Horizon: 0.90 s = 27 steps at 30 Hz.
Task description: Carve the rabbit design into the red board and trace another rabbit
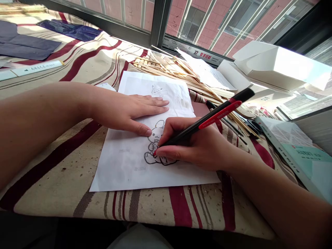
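A white sheet of paper (129, 166) lies on a striped cloth, with a small printed cartoon figure near its top and a larger outlined cartoon drawing (155, 136) at its middle. My left hand (129, 110) lies flat on the sheet, fingers stretched out, pressing it down just above the drawing. My right hand (194, 143) is closed around a black and red pen (207, 119), whose red tip touches the drawing's left side.
The cream cloth with dark red stripes (64, 173) covers the table. A pile of thin wooden sticks (181, 72) lies behind the paper. White boxes (272, 65) and a teal book (298, 148) sit at the right. Dark fabric pieces (26, 45) lie at far left. A window runs behind.
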Each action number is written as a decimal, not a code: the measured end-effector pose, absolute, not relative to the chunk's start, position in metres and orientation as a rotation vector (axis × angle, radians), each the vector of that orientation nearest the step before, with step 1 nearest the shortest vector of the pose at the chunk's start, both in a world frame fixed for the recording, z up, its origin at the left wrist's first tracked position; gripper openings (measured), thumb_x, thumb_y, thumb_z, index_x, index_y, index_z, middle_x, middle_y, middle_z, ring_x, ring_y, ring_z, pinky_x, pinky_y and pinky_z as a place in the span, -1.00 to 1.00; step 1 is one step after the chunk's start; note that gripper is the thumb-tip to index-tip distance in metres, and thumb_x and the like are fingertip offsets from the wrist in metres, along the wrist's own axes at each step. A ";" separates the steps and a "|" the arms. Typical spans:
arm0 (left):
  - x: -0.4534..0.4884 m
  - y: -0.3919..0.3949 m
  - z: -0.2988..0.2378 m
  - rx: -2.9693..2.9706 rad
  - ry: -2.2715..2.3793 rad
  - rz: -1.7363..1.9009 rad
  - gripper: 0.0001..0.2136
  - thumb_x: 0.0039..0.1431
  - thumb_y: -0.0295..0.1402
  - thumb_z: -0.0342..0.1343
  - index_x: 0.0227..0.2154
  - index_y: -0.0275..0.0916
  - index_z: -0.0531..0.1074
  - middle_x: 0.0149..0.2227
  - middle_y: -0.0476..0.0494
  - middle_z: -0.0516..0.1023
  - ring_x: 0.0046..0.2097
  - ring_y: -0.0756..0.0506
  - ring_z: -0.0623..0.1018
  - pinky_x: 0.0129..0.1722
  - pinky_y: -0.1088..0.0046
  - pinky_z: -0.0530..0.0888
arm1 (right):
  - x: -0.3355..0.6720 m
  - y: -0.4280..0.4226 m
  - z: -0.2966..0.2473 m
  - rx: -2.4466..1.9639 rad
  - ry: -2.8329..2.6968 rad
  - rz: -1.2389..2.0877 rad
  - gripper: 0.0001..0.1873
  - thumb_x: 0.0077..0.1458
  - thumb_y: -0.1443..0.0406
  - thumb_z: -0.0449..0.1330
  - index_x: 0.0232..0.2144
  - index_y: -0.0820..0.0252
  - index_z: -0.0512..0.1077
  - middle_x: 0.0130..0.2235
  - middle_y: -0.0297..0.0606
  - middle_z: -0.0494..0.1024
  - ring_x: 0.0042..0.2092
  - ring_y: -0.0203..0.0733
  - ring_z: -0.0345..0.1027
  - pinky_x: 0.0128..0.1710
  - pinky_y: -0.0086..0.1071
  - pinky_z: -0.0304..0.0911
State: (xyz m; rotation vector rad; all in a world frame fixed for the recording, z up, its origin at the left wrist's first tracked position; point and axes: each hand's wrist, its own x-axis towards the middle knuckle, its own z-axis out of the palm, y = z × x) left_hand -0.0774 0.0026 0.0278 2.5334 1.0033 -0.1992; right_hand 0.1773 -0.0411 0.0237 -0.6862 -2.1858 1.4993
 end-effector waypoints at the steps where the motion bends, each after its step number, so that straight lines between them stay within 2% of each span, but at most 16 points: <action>1: -0.077 0.003 0.028 2.536 1.002 -0.198 -0.02 0.34 0.31 -0.07 0.67 -0.07 -0.10 0.71 -0.02 -0.20 0.69 -0.39 -0.08 0.63 0.10 -0.14 | 0.177 -0.041 0.024 -0.690 -2.185 1.496 -0.73 0.18 0.36 0.56 -0.36 0.22 0.51 -0.42 -0.44 0.58 -0.42 -0.39 0.39 -0.44 -0.50 0.34; 13: -0.077 0.001 0.031 2.538 1.000 -0.216 -0.04 0.37 0.28 -0.07 0.67 -0.11 -0.10 0.71 -0.07 -0.18 0.69 -0.36 -0.09 0.64 0.07 -0.14 | 0.176 -0.040 0.020 -0.713 -2.163 1.450 -0.74 0.16 0.36 0.56 -0.36 0.22 0.52 -0.44 -0.45 0.56 -0.43 -0.39 0.37 -0.46 -0.51 0.33; 18: -0.078 0.002 0.030 2.551 0.984 -0.221 -0.04 0.38 0.33 -0.11 0.67 -0.03 -0.14 0.71 -0.02 -0.25 0.69 -0.32 -0.11 0.64 0.09 -0.16 | 0.179 -0.038 0.022 -0.703 -2.180 1.510 -0.73 0.16 0.34 0.56 -0.36 0.21 0.51 -0.44 -0.43 0.57 -0.43 -0.37 0.38 -0.45 -0.49 0.35; 27: -0.078 0.001 0.030 2.550 0.994 -0.221 -0.03 0.37 0.33 -0.10 0.67 -0.06 -0.14 0.71 -0.01 -0.22 0.69 -0.33 -0.10 0.64 0.11 -0.16 | 0.181 -0.037 0.025 -0.707 -2.222 1.540 -0.74 0.18 0.33 0.53 -0.35 0.22 0.49 -0.42 -0.40 0.57 -0.41 -0.38 0.36 -0.43 -0.49 0.34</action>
